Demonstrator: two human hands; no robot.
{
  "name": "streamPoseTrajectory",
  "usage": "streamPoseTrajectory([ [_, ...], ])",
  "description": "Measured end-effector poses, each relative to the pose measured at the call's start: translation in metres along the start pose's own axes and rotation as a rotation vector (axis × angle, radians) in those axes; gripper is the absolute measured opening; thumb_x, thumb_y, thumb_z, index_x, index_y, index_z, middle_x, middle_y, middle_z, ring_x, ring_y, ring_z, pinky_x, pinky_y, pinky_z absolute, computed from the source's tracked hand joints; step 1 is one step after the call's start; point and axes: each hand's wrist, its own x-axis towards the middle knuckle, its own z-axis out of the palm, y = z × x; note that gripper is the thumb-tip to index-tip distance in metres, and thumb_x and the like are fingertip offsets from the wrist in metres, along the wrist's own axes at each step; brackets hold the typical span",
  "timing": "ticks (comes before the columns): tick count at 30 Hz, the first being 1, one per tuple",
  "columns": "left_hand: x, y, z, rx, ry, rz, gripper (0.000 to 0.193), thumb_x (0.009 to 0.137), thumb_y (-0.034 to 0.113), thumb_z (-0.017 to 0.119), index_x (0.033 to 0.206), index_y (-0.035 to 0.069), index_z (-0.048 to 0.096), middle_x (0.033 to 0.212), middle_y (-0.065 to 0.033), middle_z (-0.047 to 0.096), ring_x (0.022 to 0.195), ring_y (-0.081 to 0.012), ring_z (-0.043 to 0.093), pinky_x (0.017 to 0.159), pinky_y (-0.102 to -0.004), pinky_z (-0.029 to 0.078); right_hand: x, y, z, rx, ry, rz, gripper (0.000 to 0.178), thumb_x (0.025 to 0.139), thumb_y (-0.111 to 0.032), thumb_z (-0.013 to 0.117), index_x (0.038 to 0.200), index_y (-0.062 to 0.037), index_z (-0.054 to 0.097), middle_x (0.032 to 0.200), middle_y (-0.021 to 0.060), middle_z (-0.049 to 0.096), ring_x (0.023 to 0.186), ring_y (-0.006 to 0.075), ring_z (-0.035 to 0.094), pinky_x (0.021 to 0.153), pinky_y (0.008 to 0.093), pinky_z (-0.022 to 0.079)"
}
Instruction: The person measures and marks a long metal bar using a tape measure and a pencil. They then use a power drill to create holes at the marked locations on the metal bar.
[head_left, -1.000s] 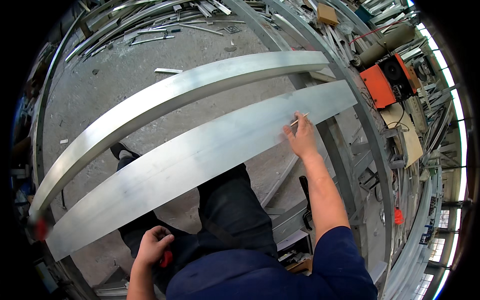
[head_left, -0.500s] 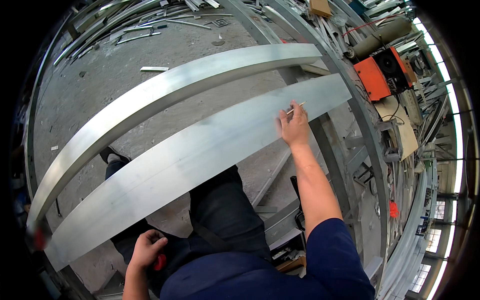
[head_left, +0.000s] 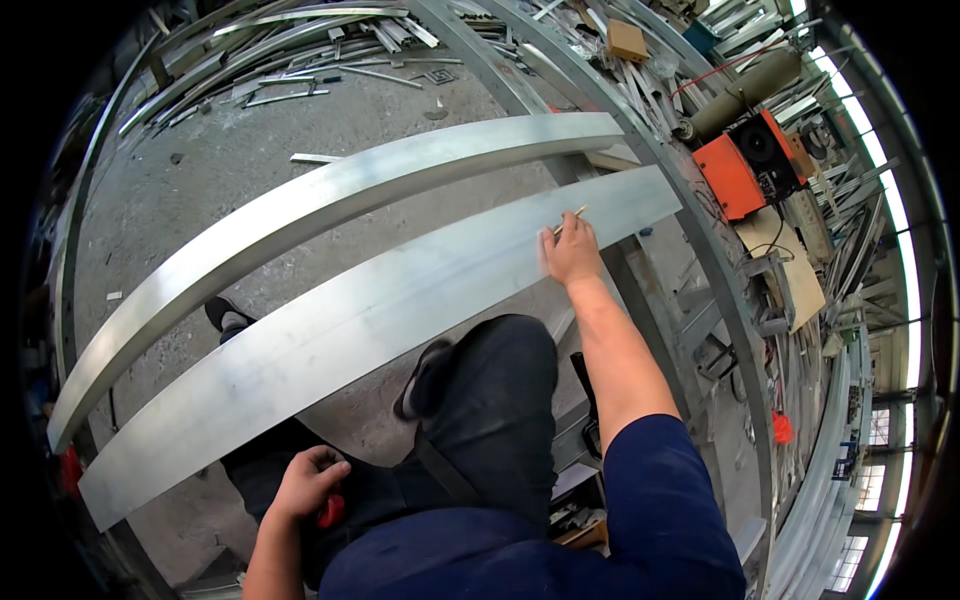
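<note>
A long flat silver metal panel (head_left: 400, 280) with one curved edge lies slantwise in front of me. Over its right part is my right hand (head_left: 572, 250), fingers closed around a thin pencil (head_left: 573, 219) that points up and right. The fingertips are close to the panel's surface; whether the pencil touches it, I cannot tell. My left hand (head_left: 309, 481) rests at my lap with curled fingers around a small red rounded object (head_left: 331, 511), mostly hidden by the hand. Beyond the panel runs a curved metal beam (head_left: 270, 215), separated from it by a narrow gap.
Steel frame bars (head_left: 655, 150) support the right ends of both pieces. An orange-and-black machine (head_left: 750, 165) stands at the right, near a brown cardboard box (head_left: 627, 41). Metal offcuts (head_left: 300, 60) lie heaped at the far left, and long metal profiles (head_left: 825, 480) at the right.
My right hand has shifted slightly left over the panel, still with the pencil. My right knee has swung outward, and a shoe now shows below the panel. The whole view has tilted a little.
</note>
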Motion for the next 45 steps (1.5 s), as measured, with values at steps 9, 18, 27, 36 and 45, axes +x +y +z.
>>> streamPoseTrajectory([
  [9, -0.001, -0.027, -0.002, -0.038, 0.033, 0.015, 0.019, 0.097, 0.016, 0.072, 0.101, -0.002, 0.068, 0.081, -0.0034, 0.067, 0.068, -0.0108, 0.061, 0.063, -0.0278, 0.05, 0.0, -0.011, -0.011, 0.023, -0.065, 0.059, 0.048, 0.096, -0.036, 0.067, 0.123, 0.0012, 0.055, 0.118, 0.0248, 0.066, 0.118, 0.0415, 0.058, 0.103, 0.0493, 0.048],
  [18, 0.011, -0.021, -0.008, -0.017, 0.041, -0.059, 0.025, 0.098, 0.019, 0.071, 0.106, -0.005, 0.069, 0.083, -0.0041, 0.068, 0.069, -0.0114, 0.062, 0.064, -0.0293, 0.05, -0.004, -0.009, 0.0, 0.066, 0.049, 0.0, 0.046, 0.095, -0.031, 0.068, 0.125, 0.0006, 0.054, 0.118, 0.0259, 0.065, 0.116, 0.0434, 0.058, 0.101, 0.051, 0.048],
  [27, -0.018, 0.031, -0.033, 0.092, 0.195, 0.088, 0.009, 0.094, 0.008, 0.07, 0.1, 0.002, 0.067, 0.077, 0.0001, 0.064, 0.064, -0.0084, 0.059, 0.059, -0.0253, 0.048, 0.002, -0.007, -0.008, -0.054, -0.065, 0.001, 0.054, 0.097, -0.033, 0.065, 0.136, 0.0004, 0.049, 0.129, 0.0251, 0.061, 0.124, 0.0433, 0.055, 0.105, 0.0502, 0.047],
  [36, -0.015, 0.021, -0.181, 0.539, 0.95, 0.246, 0.019, 0.096, 0.015, 0.072, 0.096, -0.002, 0.064, 0.071, -0.0029, 0.059, 0.062, -0.0085, 0.054, 0.058, -0.0291, 0.044, 0.021, -0.018, 0.001, -0.096, -0.088, 0.141, 0.056, 0.097, -0.039, 0.064, 0.138, -0.0023, 0.055, 0.137, 0.0211, 0.06, 0.129, 0.0413, 0.053, 0.109, 0.0484, 0.045],
  [45, -0.012, -0.036, -0.239, 0.521, 1.201, 0.34, 0.023, 0.1, 0.023, 0.07, 0.098, 0.0, 0.068, 0.082, -0.0058, 0.068, 0.073, -0.0128, 0.061, 0.07, -0.0307, 0.049, 0.02, -0.01, 0.019, 0.007, 0.059, 0.08, 0.053, 0.097, -0.035, 0.067, 0.137, -0.0028, 0.054, 0.121, 0.0175, 0.064, 0.118, 0.0385, 0.056, 0.102, 0.049, 0.046],
])
